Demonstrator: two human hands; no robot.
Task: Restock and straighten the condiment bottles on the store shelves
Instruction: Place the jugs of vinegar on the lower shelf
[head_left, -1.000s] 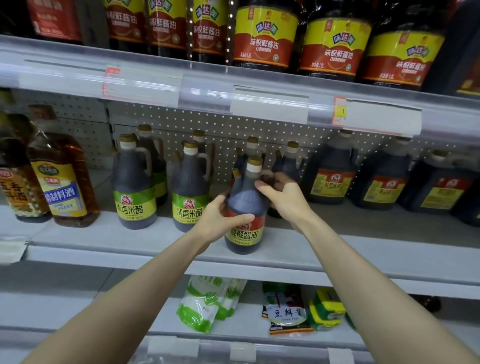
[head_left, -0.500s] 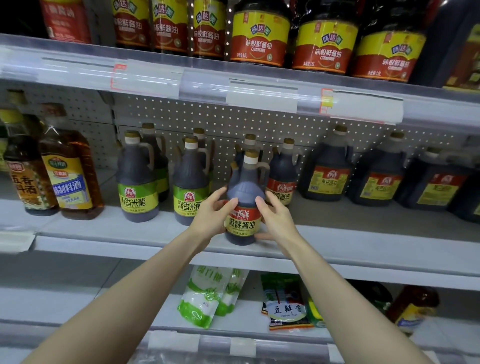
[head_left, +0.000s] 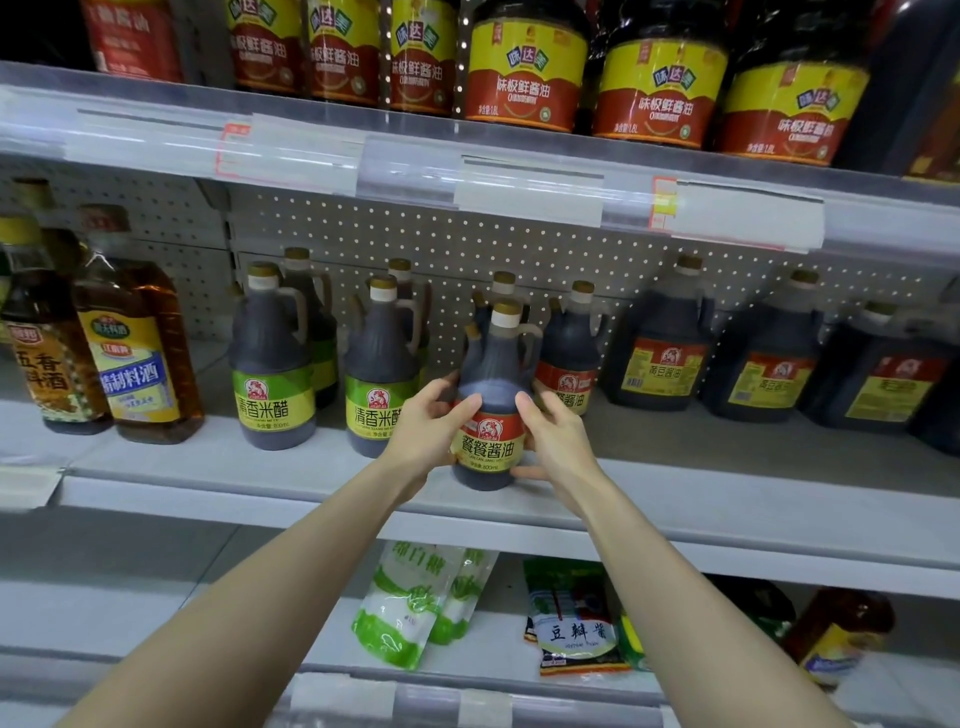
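**Middle shelf, front row: a soy bottle being squared up**

The white middle shelf (head_left: 727, 483) runs in front of a pegboard (head_left: 467, 239) back wall, with condiments ranked in files by kind. At its front lip, between the vinegar and the big jugs, stands the red-label soy sauce bottle (head_left: 488, 415), upright with its label turned outward. The left hand (head_left: 423, 436) wraps its left flank, thumb across the top of the label. The right hand (head_left: 558, 441) cups the other side, fingers (head_left: 530, 410) curled against the body and thumb low by the base. Both hands are clamped on it. This two-sided hold probably serves to twist the label square and bring the bottle level with the front row.

Counted:
- **Green-label vinegar bottles (head_left: 272, 374):** four, two in front and two behind.
- **Red-label soy bottles:** three plainly, namely the held one, one right behind it and one to its right. A fourth may hide behind the held one, but it is too covered to be sure.
- **Yellow-label jugs (head_left: 665, 364):** three in plain view to the right.
- **Upper shelf (head_left: 467, 156):** six jars with yellow-and-red labels (head_left: 527, 78).
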